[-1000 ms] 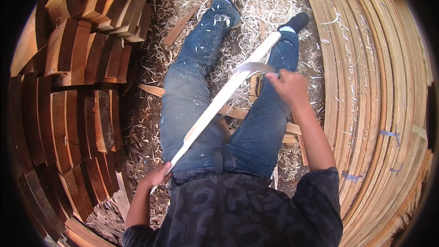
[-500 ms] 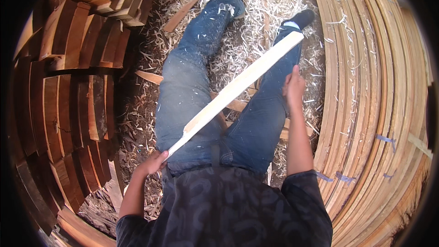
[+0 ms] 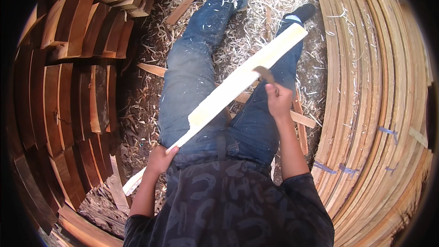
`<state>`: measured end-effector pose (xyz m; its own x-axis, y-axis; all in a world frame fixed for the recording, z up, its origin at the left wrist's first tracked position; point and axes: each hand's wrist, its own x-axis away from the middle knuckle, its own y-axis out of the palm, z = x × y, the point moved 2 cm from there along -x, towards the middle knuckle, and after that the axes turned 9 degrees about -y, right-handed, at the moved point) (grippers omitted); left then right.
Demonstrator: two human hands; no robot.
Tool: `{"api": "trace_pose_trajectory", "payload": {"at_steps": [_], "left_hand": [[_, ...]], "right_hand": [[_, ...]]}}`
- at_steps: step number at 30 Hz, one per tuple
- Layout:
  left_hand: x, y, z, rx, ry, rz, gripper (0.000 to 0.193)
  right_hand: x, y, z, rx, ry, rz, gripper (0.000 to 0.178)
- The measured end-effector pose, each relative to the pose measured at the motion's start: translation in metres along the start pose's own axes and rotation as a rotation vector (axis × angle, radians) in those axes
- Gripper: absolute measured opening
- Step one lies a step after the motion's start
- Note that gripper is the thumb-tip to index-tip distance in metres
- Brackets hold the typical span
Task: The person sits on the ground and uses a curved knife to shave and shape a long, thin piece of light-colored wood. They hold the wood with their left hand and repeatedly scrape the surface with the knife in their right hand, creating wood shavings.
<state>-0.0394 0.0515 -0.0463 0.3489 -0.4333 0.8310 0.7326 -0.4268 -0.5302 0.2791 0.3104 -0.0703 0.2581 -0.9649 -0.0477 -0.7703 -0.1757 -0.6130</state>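
A pale, raw wooden cricket bat (image 3: 249, 78) slants across my thighs, its wide end out past my right knee. My left hand (image 3: 161, 159) is closed around its narrow handle, close to my waist, and the handle's end sticks out beyond that hand at lower left. Beside the blade's right edge, my right hand (image 3: 280, 100) is closed on a small tool with a curved brown head (image 3: 264, 73). The head lies over the blade's edge. Motion blurs it, so its exact kind and whether it touches the wood cannot be made out.
Thick wooden blocks (image 3: 59, 110) are stacked high on the left. Long planks (image 3: 361, 110) with bluish ties line the right side. Curly shavings (image 3: 238, 45) cover the ground around my legs, with loose wood strips (image 3: 185, 7) among them.
The bat has rolled so more of its broad face shows. My left hand has shifted right and slightly up. My right hand has moved left to the blade, bringing the tool's head into sight.
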Motion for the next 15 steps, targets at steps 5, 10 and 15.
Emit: {"api": "trace_pose_trajectory", "payload": {"at_steps": [5,10,15], "left_hand": [[0.004,0.009,0.000,-0.061,0.007,0.167,0.071],[0.013,0.008,0.011,-0.137,0.009,0.257,0.075],[0.010,0.003,0.013,-0.198,0.004,0.248,0.077]], "right_hand": [[-0.023,-0.015,-0.027,0.412,0.029,-0.281,0.062],[-0.067,-0.035,0.002,0.546,0.178,-0.169,0.068],[-0.104,-0.067,0.043,0.508,0.329,0.011,0.069]]}}
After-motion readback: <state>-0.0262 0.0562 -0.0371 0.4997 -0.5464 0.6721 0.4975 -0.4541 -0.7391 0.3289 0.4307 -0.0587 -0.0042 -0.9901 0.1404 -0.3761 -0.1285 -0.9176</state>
